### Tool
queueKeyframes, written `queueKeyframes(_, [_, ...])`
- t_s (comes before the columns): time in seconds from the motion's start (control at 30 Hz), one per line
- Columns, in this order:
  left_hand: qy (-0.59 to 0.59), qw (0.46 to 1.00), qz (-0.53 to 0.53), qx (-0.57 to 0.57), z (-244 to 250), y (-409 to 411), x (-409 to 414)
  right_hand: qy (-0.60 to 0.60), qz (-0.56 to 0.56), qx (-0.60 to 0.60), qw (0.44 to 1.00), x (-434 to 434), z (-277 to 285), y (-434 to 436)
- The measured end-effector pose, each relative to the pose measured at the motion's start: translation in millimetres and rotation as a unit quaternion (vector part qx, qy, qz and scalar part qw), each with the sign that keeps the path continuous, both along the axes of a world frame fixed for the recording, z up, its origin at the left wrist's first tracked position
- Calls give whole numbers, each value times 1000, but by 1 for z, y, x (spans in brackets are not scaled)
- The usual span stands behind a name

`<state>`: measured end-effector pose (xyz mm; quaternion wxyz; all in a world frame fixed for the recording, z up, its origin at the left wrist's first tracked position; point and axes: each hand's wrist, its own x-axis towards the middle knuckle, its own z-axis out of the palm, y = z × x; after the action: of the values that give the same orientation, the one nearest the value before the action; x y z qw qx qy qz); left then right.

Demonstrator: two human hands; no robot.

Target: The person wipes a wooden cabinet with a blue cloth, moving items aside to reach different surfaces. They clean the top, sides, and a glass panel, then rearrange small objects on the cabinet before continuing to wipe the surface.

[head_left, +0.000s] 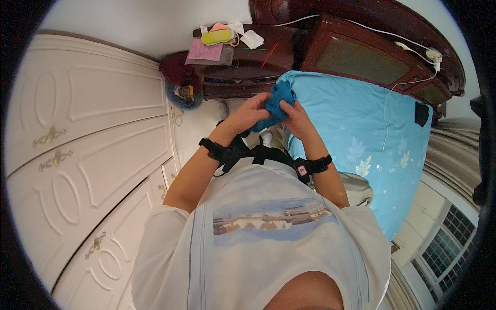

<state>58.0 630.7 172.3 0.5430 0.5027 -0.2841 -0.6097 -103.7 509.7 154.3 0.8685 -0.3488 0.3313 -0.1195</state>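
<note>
A folded, bunched blue cloth [279, 97] is held up in front of my body, near the bed's corner. My left hand [252, 112] grips its left side, with thumb and fingers apart across the fabric. My right hand [298, 120] holds the right side, the thumb pressed on top. Part of the cloth hangs below, between the two hands. A small dark spot shows near its upper end; what it is I cannot tell. Black straps with devices [221, 149] circle both wrists.
To the right lies a bed with a light-blue leaf-patterned sheet [348, 116], a white cable [384, 128] and a small black cloth [421, 114]. A dark wooden nightstand [283, 50] bears a yellow-green case [217, 37], papers and tissues. White wardrobe doors [116, 93] stand left.
</note>
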Motion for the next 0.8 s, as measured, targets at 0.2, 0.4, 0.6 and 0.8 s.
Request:
queueKeyframes(0.2, [98,993,56,44,-37,-6,89,112,-45,-107,987,52,-27,-38])
queueKeyframes(0.4, [-152,957,145,199,-138,27,242,120,-191,-210,951,123,-19,-129])
queueKeyframes(0.6, [-235,926,139,262,-199,12,314,277,-90,-436,852,144,-119,-229])
queueKeyframes(0.8, [-212,872,318,306,-247,3,317,425,19,-626,654,189,-212,-232])
